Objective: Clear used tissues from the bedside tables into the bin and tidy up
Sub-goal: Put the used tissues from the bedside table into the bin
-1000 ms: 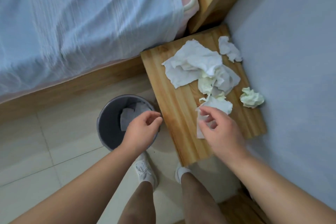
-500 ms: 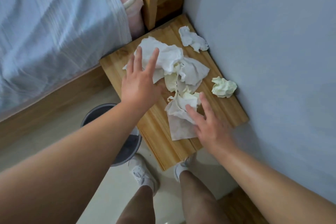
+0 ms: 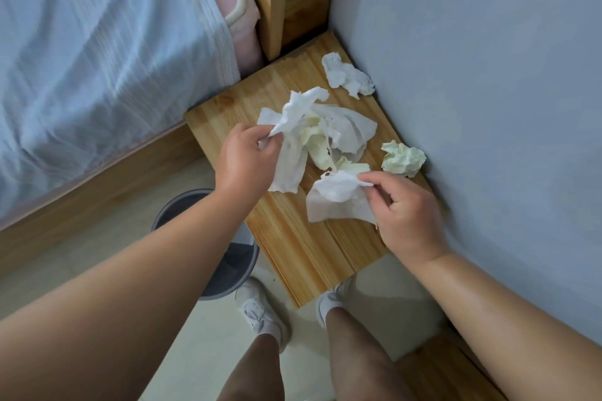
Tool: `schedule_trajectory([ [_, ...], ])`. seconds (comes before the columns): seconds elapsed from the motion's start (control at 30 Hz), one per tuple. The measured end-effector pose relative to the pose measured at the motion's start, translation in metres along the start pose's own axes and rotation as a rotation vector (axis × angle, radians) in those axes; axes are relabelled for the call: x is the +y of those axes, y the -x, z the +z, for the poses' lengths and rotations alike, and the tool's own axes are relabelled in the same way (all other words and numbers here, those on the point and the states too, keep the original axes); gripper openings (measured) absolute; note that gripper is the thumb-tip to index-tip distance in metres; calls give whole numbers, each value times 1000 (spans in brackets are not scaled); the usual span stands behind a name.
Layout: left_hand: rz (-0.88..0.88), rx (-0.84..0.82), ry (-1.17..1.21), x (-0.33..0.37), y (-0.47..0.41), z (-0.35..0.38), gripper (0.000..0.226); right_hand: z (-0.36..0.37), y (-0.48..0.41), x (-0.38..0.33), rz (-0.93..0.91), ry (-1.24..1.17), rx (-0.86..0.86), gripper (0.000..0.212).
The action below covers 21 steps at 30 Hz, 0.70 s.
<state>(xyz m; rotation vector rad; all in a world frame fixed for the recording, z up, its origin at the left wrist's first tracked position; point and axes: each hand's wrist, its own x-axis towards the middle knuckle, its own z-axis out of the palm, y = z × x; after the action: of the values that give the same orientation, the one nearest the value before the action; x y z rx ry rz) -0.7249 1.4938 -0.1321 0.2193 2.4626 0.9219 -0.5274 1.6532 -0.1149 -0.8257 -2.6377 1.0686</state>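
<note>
Bedside corner, seen from above. A rectangular surface [image 3: 293,247] of pale pine strips with visible lengthwise grain sits wedged between a bed [image 3: 97,68], draped in a thin, finely ribbed light-blue sheet, and a smooth matte blue-grey wall [image 3: 472,91]. Soft, creased tissues are scattered over it. The left hand [image 3: 246,161] has its fingers [image 3: 272,140] pinched shut on the edge of a large white tissue [image 3: 293,140], whose limp sheet hangs in folds down to the wood and joins a heap of white and cream-tinted tissues [image 3: 338,135]. The right hand [image 3: 407,208] has fingertips closed on the upper corner of a second white tissue [image 3: 338,202], partly flat, partly bunched, lying on the wood. A tight pale-green crumpled ball [image 3: 404,159] rests just beside the wall; a small white wad [image 3: 347,76] lies at the far corner, also near the wall. On the tiled floor beside the surface stands a round grey bin [image 3: 234,270], largely hidden under the left forearm. White shoes [image 3: 260,312] show below.
</note>
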Motion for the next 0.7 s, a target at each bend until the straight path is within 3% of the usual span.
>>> schedule_trajectory([
  [0.13,-100,-50,357,8,23,-17,27,-16,-1,-21,193,-88,38,15],
  [0.4,-159,55,514,-31,87,-65,19,-24,4,-89,306,-302,-29,12],
  [0.7,-489,172,616,-159,151,-109,22,64,35,-156,303,-341,-246,2],
])
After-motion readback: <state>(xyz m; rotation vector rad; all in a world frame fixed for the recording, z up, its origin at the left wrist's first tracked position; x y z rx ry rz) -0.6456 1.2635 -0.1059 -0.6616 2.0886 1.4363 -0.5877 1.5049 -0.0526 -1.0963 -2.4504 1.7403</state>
